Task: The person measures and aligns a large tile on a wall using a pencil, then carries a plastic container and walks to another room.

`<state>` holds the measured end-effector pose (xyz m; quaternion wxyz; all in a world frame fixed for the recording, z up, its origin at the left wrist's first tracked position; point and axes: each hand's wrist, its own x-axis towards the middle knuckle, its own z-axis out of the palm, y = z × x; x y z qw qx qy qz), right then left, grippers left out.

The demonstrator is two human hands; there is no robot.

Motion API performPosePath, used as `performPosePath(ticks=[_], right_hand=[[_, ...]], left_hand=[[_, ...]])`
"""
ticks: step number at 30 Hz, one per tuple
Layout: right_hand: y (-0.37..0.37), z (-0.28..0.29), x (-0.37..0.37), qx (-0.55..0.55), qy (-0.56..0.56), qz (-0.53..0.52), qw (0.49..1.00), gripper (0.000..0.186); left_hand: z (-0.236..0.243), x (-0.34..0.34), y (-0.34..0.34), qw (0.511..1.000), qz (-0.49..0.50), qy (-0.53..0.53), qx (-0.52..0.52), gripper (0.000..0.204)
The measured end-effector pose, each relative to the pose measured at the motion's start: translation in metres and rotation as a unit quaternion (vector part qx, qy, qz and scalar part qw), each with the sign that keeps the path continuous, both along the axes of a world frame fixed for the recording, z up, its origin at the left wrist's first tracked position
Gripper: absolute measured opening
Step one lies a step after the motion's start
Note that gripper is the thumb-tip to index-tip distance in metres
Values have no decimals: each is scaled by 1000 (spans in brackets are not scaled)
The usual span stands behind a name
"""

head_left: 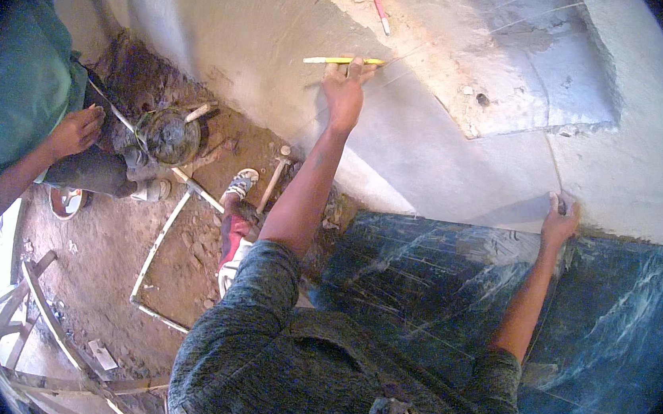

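Note:
My left hand (344,96) is closed around a yellow and white pencil-like stick (344,61), held nearly level against the grey plastered wall (267,49). At the right, my right hand (560,219) pinches at a thin cord (557,163) that runs up over the plaster and down past my forearm. That hand is close to the upper edge of a dark blue marbled panel (435,289). A recess (511,81) with rough, chipped borders lies above and between my hands. Beyond my left hand, a red and white stick (378,8) lies on the rough strip.
A person in a green shirt (19,89) is at the left, near a bucket of dark mix (169,135). A hammer (273,182), a bent white pipe frame (153,250) and a sandalled foot (242,182) are on the earth floor. Wooden pieces (50,316) lie at lower left.

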<state>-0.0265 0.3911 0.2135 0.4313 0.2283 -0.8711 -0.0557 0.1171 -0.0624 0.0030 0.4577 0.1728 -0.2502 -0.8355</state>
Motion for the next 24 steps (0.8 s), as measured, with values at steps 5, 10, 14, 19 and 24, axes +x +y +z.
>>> performPosePath(ticks=[5,10,14,19,24], right_hand=[[-22,8,15,-7,-62,42,997,27],[-16,5,12,25,-8,-24,999,28],[-4,1,3,8,9,-6,1000,29],[-17,4,9,20,0,19,1000,31],[-24,12,17,-63,-168,-62,982,56]], left_hand=[[3,1,-6,1000,-6,20,11,22],[7,-2,-6,1000,-13,24,7,24],[10,-3,-5,999,-35,24,12,25],[6,-8,-8,999,-28,24,13,24],[5,-9,-7,999,-23,27,17,21]])
